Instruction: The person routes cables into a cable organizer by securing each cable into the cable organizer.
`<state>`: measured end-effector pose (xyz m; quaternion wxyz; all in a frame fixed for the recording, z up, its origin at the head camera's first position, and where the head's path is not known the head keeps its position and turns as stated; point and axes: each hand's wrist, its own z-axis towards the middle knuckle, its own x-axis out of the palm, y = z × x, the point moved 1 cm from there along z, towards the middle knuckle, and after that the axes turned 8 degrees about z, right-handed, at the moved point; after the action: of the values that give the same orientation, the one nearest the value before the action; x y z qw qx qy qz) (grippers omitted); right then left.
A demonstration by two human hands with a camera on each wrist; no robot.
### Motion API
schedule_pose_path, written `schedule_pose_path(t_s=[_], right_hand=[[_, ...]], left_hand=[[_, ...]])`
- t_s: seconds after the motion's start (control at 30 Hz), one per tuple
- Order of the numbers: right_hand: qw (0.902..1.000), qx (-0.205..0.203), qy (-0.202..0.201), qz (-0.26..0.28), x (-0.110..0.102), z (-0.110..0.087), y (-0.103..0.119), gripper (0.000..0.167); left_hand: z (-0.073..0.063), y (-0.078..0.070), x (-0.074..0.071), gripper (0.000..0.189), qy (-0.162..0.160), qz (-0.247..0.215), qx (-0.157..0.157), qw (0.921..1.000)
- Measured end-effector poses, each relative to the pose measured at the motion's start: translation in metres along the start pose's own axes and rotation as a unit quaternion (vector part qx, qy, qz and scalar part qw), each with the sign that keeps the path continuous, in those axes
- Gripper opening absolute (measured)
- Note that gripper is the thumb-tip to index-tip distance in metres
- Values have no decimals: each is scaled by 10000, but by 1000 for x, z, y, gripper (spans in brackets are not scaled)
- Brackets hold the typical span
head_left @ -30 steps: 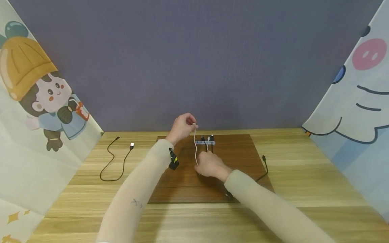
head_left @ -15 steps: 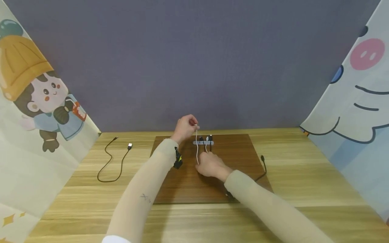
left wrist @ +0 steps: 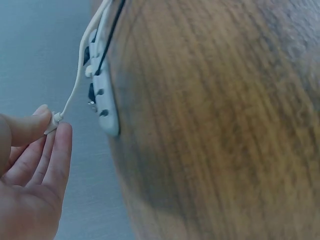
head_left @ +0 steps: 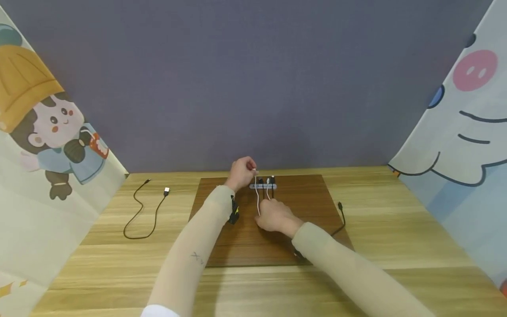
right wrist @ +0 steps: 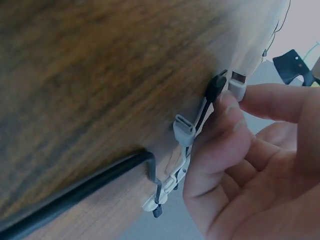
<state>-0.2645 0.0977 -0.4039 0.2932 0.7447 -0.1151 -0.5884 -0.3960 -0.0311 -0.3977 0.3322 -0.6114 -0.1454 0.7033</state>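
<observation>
My left hand pinches the plug end of a white cable between thumb and fingers, beyond the left end of a pale cable-clip strip. From there the white cable runs down to my right hand, low over the brown board. In the right wrist view, that hand pinches a white USB plug between thumb and finger. A black plug and a white USB-C plug lie beside its thumb. Other black and white cables sit in the strip; two slots show near its end.
A black USB cable lies curved on the light wooden table at the left. Right of the board, another black cable reaches past its edge, partly behind my right forearm. A dark grey wall panel stands behind the table.
My left hand has come down and a little right with the white plug, closer to the clip strip. My right hand has stayed nearly still. The head view has shifted slightly.
</observation>
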Motion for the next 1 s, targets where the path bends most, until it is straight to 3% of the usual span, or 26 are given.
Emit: schedule_pose_path(t_s=[0.5,1.0], right_hand=[[9989,-51,136,-448,2,-1,-2,24],[9955,-203,245,-891,4,-1,0,24]], left_hand=[[-1,2,18,14,400,117,-113,9991],[-2,3,20,12,484,269,-252,9981]])
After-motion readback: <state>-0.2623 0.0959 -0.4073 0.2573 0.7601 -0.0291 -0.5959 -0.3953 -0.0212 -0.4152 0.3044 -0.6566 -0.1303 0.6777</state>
